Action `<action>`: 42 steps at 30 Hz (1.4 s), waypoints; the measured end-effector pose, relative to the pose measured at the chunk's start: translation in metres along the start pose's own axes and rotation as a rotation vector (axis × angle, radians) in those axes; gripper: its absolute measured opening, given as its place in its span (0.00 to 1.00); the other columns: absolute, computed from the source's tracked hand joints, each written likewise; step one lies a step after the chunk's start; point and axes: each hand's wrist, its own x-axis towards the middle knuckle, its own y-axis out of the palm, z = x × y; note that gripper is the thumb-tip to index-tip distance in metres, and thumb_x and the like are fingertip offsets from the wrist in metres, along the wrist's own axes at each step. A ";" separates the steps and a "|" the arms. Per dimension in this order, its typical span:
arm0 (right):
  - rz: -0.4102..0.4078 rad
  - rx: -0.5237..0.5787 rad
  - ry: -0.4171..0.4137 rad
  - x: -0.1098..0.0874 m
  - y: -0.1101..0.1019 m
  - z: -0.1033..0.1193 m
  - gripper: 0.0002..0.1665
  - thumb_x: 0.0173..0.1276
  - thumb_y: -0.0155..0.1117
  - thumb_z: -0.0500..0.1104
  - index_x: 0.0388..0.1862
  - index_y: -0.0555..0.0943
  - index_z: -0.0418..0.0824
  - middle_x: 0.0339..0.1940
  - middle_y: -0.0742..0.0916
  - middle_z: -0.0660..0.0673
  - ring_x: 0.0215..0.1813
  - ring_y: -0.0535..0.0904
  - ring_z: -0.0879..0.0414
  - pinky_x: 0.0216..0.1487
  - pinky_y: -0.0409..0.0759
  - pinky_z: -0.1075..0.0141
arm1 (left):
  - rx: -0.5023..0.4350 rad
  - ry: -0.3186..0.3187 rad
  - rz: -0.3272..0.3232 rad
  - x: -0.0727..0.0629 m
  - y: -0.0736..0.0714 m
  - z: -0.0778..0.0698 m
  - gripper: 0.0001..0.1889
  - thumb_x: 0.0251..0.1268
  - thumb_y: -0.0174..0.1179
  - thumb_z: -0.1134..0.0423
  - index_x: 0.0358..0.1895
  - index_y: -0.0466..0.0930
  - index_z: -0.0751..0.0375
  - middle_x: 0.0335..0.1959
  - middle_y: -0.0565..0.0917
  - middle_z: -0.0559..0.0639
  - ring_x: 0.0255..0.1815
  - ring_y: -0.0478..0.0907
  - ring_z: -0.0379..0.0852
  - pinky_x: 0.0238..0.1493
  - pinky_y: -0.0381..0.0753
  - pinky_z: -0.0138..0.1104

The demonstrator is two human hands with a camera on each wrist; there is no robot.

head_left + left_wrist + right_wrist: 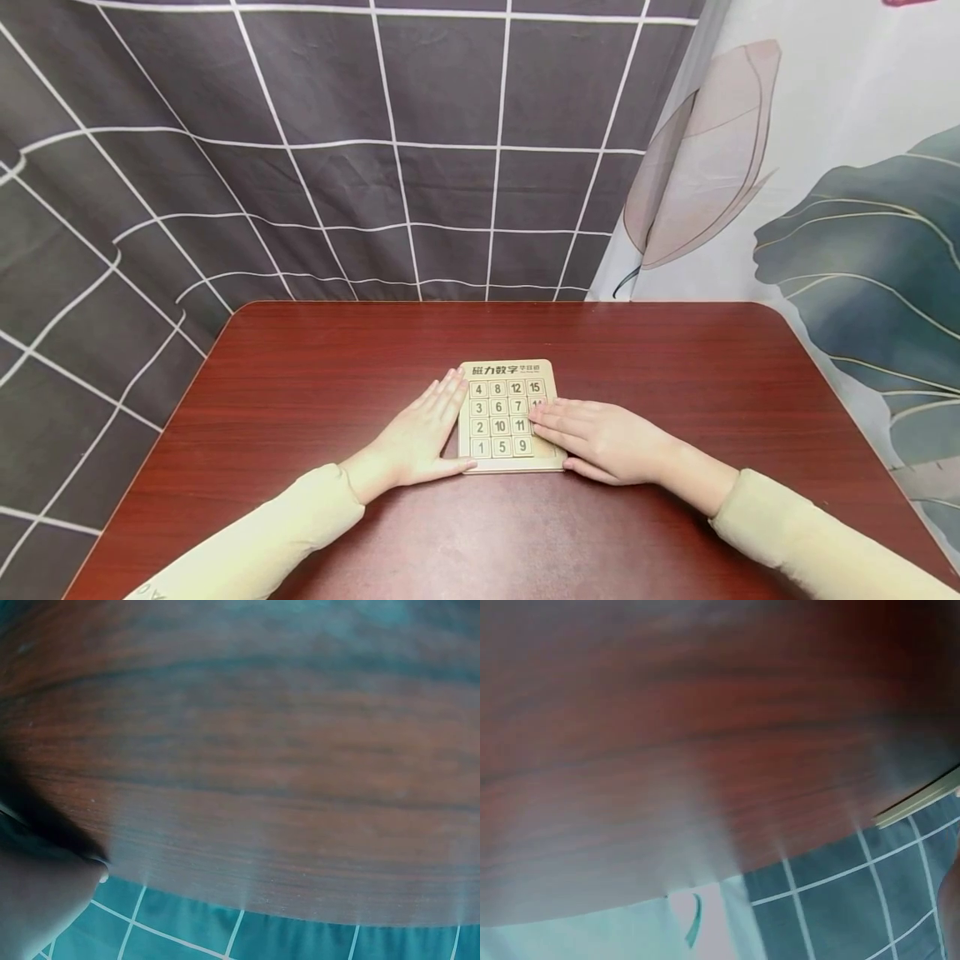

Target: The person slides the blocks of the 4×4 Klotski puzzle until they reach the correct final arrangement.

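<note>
Saw, at ten o'clock in the head view, a dark gridded curtain (322,100), then the red-brown table (345,358), then the left hand (418,440) with straight, released fingers along the nine-o'clock edge of the beige number sliding puzzle (498,417) and with thumb at the seven-o'clock corner. Found the puzzle flat on the table at six o'clock, with 4, 8, 12 and 15 in its top row. Noted next the right hand (611,440) with straight, released fingers over the three-o'clock side, partly hiding the end column, and a leaf-print curtain (832,92) at two o'clock.
</note>
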 end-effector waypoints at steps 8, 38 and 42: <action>0.003 0.023 -0.088 0.009 0.001 0.014 0.34 0.76 0.64 0.53 0.73 0.79 0.35 0.73 0.83 0.41 0.76 0.79 0.49 0.75 0.78 0.55 | -0.009 -0.008 0.002 0.000 0.002 0.001 0.59 0.71 0.57 0.29 0.85 0.46 0.74 0.88 0.48 0.69 0.90 0.46 0.62 0.88 0.55 0.50; -0.011 0.053 -0.024 0.000 -0.007 0.017 0.36 0.74 0.67 0.54 0.75 0.77 0.36 0.75 0.82 0.42 0.76 0.79 0.49 0.75 0.76 0.56 | -0.003 -0.005 -0.002 0.001 0.003 0.000 0.58 0.71 0.56 0.30 0.85 0.46 0.75 0.88 0.48 0.70 0.90 0.45 0.62 0.89 0.54 0.50; -0.018 0.055 -0.064 0.014 -0.001 0.017 0.37 0.73 0.68 0.54 0.74 0.77 0.36 0.75 0.82 0.42 0.76 0.79 0.50 0.75 0.78 0.55 | 0.003 -0.001 -0.010 0.001 0.005 0.001 0.58 0.71 0.56 0.29 0.85 0.46 0.75 0.87 0.48 0.70 0.90 0.46 0.62 0.88 0.55 0.50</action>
